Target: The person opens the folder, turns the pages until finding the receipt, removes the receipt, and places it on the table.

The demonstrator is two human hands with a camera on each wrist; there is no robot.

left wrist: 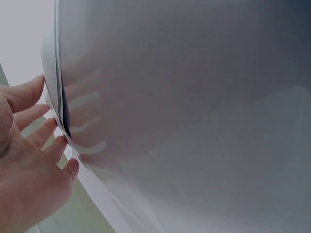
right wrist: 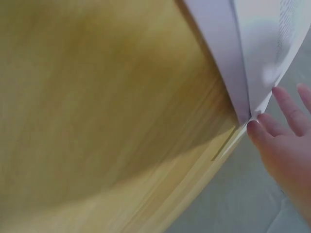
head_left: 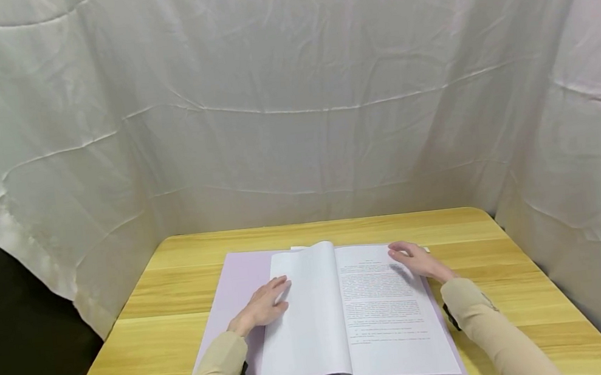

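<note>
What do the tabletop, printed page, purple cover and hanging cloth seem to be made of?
Tabletop: wood or wood-look laminate, smooth, with yellow grain streaks.
Printed page: apparently matte paper, white without glare, bearing text.
Purple cover: card or plastic; its flat, even colour leaves that open.
Hanging cloth: probably satiny fabric, from its creases and soft sheen.

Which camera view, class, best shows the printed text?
The head view: it shows the printed text from top to bottom. The right wrist view catches only a sliver; the left wrist view, none.
</note>
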